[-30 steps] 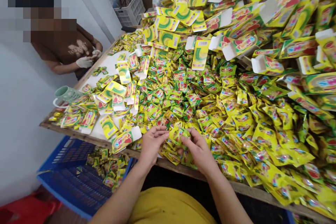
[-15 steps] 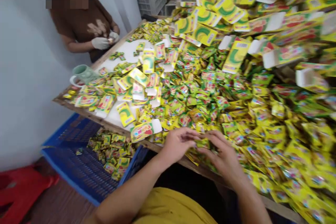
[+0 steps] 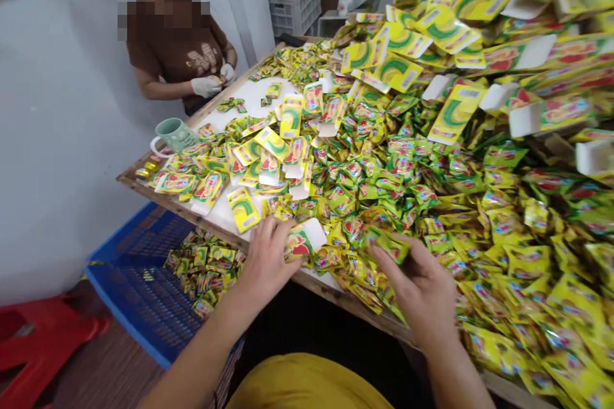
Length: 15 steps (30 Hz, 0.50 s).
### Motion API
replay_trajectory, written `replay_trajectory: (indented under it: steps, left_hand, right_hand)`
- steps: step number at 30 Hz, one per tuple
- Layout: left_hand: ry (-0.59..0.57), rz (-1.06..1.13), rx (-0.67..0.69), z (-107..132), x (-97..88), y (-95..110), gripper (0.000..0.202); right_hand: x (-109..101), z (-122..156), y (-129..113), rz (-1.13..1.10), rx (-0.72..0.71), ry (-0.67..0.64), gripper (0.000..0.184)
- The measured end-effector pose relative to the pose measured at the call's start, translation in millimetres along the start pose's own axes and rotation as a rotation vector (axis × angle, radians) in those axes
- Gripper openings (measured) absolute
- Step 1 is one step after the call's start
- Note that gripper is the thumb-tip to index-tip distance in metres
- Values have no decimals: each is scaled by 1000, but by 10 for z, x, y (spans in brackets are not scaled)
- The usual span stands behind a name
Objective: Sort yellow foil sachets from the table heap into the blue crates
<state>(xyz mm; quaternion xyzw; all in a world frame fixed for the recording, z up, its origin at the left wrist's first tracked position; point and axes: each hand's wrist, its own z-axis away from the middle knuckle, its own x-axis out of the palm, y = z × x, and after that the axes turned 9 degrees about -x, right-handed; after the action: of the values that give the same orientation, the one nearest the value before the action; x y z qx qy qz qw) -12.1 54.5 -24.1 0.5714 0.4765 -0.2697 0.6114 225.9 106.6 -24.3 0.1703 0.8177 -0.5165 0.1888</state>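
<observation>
My left hand (image 3: 269, 259) is closed on a small yellow-and-green carton (image 3: 307, 238) with fruit pictures, its white end flap pointing right, just above the table's front edge. My right hand (image 3: 422, 287) pinches a green-and-yellow candy packet (image 3: 391, 244) between thumb and fingers, over the heap. Around both hands spreads a deep pile of small shiny packets (image 3: 518, 262). More yellow cartons (image 3: 273, 160) lie in a loose group on the white tabletop beyond my left hand.
Below the table's left edge stands a blue plastic basket (image 3: 129, 294) holding filled packets. A green mug (image 3: 175, 135) sits at the table's left corner. Across the table, a co-worker's gloved hands (image 3: 207, 85) hold something small. A red stool (image 3: 43, 332) is on the floor at left.
My hands, close together before, have moved apart. The left has gone left and taken hold of the carton; the right now holds up a packet. The view has shifted slightly.
</observation>
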Motion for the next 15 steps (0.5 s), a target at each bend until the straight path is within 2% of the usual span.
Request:
replay_trajectory:
  steps: [3,6,8,11,13,15]
  left_hand:
    - [-24,167,44,13,159,299,55]
    - [28,238,55,37,385,467,59]
    - [41,257,65,68,544,533,62]
    - [39,336,62,139,725,636,55]
    - [14,446,39,178,774,705,43]
    - [-72,574,-5,191,759,746,31]
  right_hand:
    - [178,-142,-183,-108,-96,-40,19]
    - [208,-228,-127,-85,-160,-153,16]
    - [108,-282,-64,-51,-167,-263,17]
    - [-137,-388,-54,-3,-202,-546,19]
    - [-281,-456,-80,9,-253,-729,22]
    - [-358,-489,-92,1,-278,-799,28]
